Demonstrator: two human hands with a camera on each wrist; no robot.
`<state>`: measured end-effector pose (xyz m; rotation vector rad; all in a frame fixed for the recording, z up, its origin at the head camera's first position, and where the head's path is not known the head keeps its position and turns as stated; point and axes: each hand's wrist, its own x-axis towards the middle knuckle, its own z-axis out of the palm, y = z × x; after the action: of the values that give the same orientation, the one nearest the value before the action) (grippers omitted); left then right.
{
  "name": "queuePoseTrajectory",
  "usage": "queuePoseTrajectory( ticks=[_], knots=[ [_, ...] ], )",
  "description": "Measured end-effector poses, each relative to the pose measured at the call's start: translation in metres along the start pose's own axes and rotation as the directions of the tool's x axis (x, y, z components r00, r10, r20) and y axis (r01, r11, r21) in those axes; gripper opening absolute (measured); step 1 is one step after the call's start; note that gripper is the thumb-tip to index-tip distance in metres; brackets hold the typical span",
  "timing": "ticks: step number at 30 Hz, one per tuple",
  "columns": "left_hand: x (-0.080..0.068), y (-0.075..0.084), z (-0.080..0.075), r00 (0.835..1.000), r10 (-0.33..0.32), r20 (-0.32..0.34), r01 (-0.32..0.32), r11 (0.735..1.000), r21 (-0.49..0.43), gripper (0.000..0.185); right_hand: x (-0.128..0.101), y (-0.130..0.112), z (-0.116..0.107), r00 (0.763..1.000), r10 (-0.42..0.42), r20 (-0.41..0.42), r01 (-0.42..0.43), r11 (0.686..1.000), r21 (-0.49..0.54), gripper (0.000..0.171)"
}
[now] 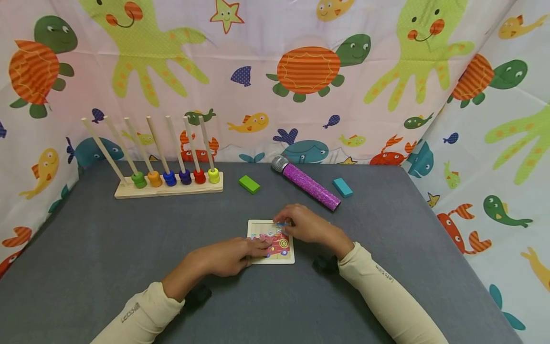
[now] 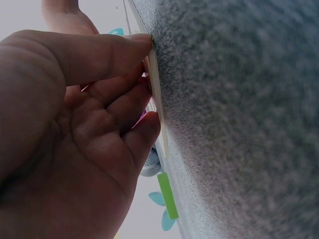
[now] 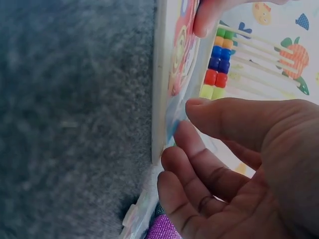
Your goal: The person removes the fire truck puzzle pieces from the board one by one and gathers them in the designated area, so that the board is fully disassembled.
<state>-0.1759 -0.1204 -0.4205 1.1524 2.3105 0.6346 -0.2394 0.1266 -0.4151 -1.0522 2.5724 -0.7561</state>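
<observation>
Near the bench's [image 1: 107, 248] front edge, left hand [image 1: 234, 255] presses flat-fingered on the puzzle board [image 1: 258, 225]; right hand [image 1: 307, 224] pinches a blue piece [image 1: 281, 223].

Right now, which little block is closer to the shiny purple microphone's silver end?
The green block. It lies left of the microphone, near its silver head; the blue block sits by its other end.

A grey felt-covered worktop [image 1: 107, 248] fills the lower part of the head view. A printed curtain [image 1: 266, 95] hangs behind it and wraps round both sides, white with cartoon sea creatures: orange-shelled turtles, lime octopuses, yellow fish, blue whales, red crabs and starfish. The light is even and soft, with only faint shadows on the felt.
</observation>
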Motion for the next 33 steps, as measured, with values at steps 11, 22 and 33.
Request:
queuePoseTrajectory(
  ticks=[11,22,33],
  knots=[
    [0.001,0.002,-0.001,1.000,-0.022,0.012,0.022,1.000,-0.001,0.044,-0.005,-0.003,-0.003,0.997,-0.061,-0.046,0.063,0.998,0.031,0.018],
    [0.001,0.002,-0.001,1.000,-0.018,0.013,0.018,1.000,-0.013,0.044,-0.009,0.000,-0.008,0.990,-0.141,0.005,0.140,0.985,0.105,0.023],
    [-0.002,0.001,0.000,1.000,-0.004,0.000,0.004,1.000,0.006,0.043,-0.014,0.000,-0.013,0.995,-0.015,-0.098,0.023,0.996,0.087,0.023]
  ],
)
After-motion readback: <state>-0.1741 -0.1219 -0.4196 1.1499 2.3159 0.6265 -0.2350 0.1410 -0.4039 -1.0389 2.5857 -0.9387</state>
